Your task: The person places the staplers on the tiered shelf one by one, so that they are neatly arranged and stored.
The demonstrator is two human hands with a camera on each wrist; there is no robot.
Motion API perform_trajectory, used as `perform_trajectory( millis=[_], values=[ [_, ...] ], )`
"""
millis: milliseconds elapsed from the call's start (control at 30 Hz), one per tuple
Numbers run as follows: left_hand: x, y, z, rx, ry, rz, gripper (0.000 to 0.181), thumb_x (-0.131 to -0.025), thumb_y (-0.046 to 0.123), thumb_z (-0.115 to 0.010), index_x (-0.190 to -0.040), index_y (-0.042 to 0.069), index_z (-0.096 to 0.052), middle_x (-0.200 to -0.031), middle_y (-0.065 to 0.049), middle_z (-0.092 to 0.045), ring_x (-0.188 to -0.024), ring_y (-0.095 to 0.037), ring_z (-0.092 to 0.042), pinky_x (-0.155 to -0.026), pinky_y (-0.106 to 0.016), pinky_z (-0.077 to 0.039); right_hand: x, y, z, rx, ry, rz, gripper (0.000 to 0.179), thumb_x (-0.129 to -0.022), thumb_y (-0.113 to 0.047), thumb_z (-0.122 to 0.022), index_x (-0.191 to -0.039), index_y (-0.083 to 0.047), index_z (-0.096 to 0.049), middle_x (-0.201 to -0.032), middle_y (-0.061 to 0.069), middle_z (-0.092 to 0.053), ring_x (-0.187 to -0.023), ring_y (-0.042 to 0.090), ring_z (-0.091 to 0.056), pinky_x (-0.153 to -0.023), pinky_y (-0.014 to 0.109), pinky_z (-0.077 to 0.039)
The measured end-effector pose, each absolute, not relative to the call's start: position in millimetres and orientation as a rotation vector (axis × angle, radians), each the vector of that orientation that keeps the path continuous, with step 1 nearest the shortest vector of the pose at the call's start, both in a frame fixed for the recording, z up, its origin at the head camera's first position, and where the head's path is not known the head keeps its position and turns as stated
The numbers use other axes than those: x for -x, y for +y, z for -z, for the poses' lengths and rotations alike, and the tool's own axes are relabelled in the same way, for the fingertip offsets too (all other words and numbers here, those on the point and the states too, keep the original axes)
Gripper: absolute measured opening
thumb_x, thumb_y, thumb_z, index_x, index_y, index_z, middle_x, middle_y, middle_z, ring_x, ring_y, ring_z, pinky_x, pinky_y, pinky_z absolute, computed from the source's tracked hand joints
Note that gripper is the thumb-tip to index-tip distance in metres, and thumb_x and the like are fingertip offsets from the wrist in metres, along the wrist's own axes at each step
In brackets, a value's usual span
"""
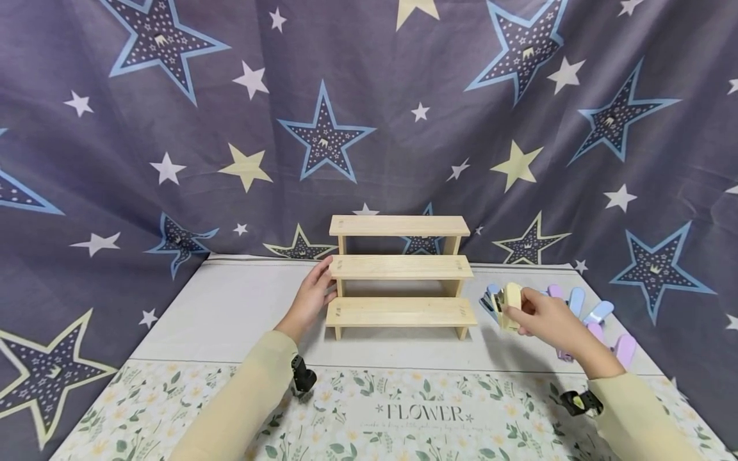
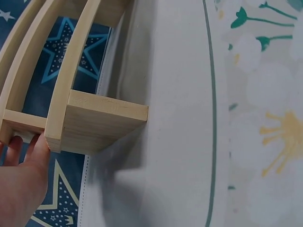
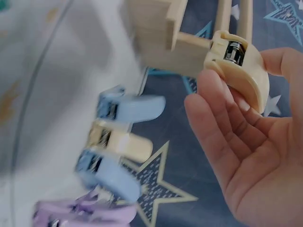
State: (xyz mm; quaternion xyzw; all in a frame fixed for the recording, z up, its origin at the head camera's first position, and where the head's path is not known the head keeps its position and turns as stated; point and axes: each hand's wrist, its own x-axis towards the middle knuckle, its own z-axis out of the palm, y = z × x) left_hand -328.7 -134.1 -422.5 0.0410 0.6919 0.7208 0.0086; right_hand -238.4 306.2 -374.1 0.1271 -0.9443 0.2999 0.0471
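Observation:
A three-step wooden display stand (image 1: 401, 311) stands on the table against the curtain. My left hand (image 1: 312, 296) holds its left end near the middle step, fingertips at the side panel (image 2: 102, 120) in the left wrist view. To the right of the stand, my right hand (image 1: 544, 315) pinches a small cream hole punch (image 3: 241, 66) with a metal spring in its body. The thumb and fingers lie on either side of it. Close by are a blue punch (image 3: 139, 109), another cream punch (image 3: 132, 145) and a purple punch (image 3: 90, 215).
Several more blue and purple punches (image 1: 625, 350) lie at the table's right side, partly hidden by my right hand. A floral cloth with the word FLOWER (image 1: 423, 411) covers the table front. The star-patterned curtain (image 1: 398, 128) hangs right behind the stand.

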Motion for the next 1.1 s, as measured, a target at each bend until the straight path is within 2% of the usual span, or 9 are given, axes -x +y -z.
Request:
perform_trajectory(
  millis=[433,633,733,900,1100],
  values=[
    [327.2,-132.4,421.8,-0.117,2.196,-2.235,0.048,-0.111,0.019,-0.033,-0.159,0.014,-0.029,-0.161,-0.016,-0.027,-0.141,-0.039,-0.035,-0.112,-0.054,-0.038,267.3,251.0,359.9,-0.48,-2.75,-0.96,0.025,-0.097,-0.03,-0.065,-0.103,-0.007,-0.062,-0.077,-0.001,-0.066,-0.063,0.012,-0.064,-0.056,0.028,-0.053],
    [327.6,-131.2,422.6,-0.108,2.219,-2.231,0.048,-0.111,0.02,-0.033,-0.158,0.014,-0.03,-0.161,-0.015,-0.028,-0.141,-0.039,-0.036,-0.112,-0.052,-0.039,284.5,220.7,356.0,-0.522,-2.708,-1.042,0.022,-0.098,-0.031,-0.065,-0.099,-0.01,-0.059,-0.075,-0.001,-0.064,-0.066,0.021,-0.067,-0.061,0.032,-0.054],
    [327.5,-129.5,422.7,-0.11,2.227,-2.225,0.048,-0.111,0.019,-0.033,-0.158,0.014,-0.03,-0.16,-0.016,-0.029,-0.14,-0.039,-0.037,-0.112,-0.052,-0.039,291.8,205.3,355.0,-0.535,-2.676,-1.065,0.023,-0.098,-0.033,-0.066,-0.095,-0.011,-0.058,-0.072,0.0,-0.062,-0.064,0.023,-0.066,-0.057,0.034,-0.05],
    [328.5,-127.9,423.2,-0.114,2.247,-2.215,0.048,-0.111,0.018,-0.033,-0.158,0.013,-0.03,-0.16,-0.017,-0.03,-0.14,-0.039,-0.037,-0.111,-0.051,-0.04,306.6,179.2,355.1,-0.541,-2.612,-1.066,0.026,-0.097,-0.035,-0.067,-0.088,-0.013,-0.054,-0.07,-0.001,-0.06,-0.06,0.02,-0.06,-0.053,0.033,-0.044],
    [326.7,-129.1,423.0,-0.091,2.27,-2.21,0.047,-0.111,0.019,-0.033,-0.158,0.014,-0.031,-0.16,-0.016,-0.03,-0.14,-0.039,-0.038,-0.111,-0.05,-0.041,325.4,146.3,349.8,-0.581,-2.512,-1.081,0.028,-0.094,-0.035,-0.07,-0.083,-0.014,-0.055,-0.072,-0.001,-0.058,-0.062,0.016,-0.052,-0.056,0.03,-0.043]
  ],
)
